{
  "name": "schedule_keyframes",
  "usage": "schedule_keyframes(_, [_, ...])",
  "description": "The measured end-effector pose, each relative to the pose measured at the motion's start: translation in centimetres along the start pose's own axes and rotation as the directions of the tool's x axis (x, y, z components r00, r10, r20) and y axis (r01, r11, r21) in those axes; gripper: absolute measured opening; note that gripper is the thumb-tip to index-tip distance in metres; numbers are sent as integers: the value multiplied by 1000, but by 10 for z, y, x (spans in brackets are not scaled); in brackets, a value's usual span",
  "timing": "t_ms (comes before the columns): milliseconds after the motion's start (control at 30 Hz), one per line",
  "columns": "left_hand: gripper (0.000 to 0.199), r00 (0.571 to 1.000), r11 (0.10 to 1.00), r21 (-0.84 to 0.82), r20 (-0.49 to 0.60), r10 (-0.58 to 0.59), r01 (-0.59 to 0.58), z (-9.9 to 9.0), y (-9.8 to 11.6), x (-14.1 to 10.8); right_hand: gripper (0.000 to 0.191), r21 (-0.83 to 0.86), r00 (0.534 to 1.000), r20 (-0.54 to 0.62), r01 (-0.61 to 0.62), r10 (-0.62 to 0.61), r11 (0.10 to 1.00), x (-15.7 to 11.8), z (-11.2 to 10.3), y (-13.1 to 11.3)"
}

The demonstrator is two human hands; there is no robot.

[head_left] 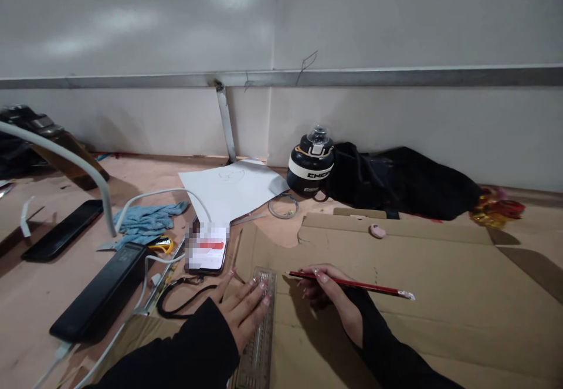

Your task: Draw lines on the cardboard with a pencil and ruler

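My left hand [244,310] lies flat with spread fingers on a clear ruler [259,354], pressing it against a sheet of brown cardboard [422,271]. The ruler runs lengthwise away from me near the cardboard's left edge. In my right hand [332,295] is a red and black pencil [365,286], pinched between thumb and fingers. Its tip points left, just beside the ruler's far end, and its eraser end points right. Whether the tip touches the cardboard I cannot tell. A pink eraser [377,230] rests toward the cardboard's far edge.
Left of the ruler are a lit phone [211,248] on a cable, a black strap [176,301], a power bank [103,295] and a yellow cutter [162,243] by a blue glove [149,222]. Behind stand white paper [233,192], a black bottle [310,163] and a black bag [404,181].
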State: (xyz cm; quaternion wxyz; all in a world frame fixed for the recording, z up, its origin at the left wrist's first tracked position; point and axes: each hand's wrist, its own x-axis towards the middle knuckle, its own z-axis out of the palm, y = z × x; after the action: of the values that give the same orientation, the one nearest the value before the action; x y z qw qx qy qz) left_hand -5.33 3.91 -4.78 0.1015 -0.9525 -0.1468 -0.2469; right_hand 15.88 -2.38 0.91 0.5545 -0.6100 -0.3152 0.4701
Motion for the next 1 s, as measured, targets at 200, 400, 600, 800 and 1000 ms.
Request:
schedule_keyframes(200, [28, 1000, 1000, 6, 3, 2, -2, 1, -1, 0, 49, -60, 999, 13, 33, -33, 998, 1, -1, 1])
schedule_keyframes(400, [30, 997, 996, 62, 41, 64, -67, -2, -4, 1, 49, -51, 999, 39, 18, -16, 999, -2, 2, 0])
schedule_keyframes(600, [31, 994, 992, 85, 73, 87, -93, -5, -6, 1, 47, -145, 995, 80, 67, -56, 987, -2, 0, 6])
schedule_keyframes(800, [30, 992, 991, 83, 84, 94, -101, -8, -5, 2, 43, -200, 989, 115, 113, -92, 973, -2, -2, 7])
schedule_keyframes(1000, [30, 995, 993, 87, 68, 71, -77, -5, -2, 1, 52, -170, 998, 14, 58, -57, 984, -2, 2, -1])
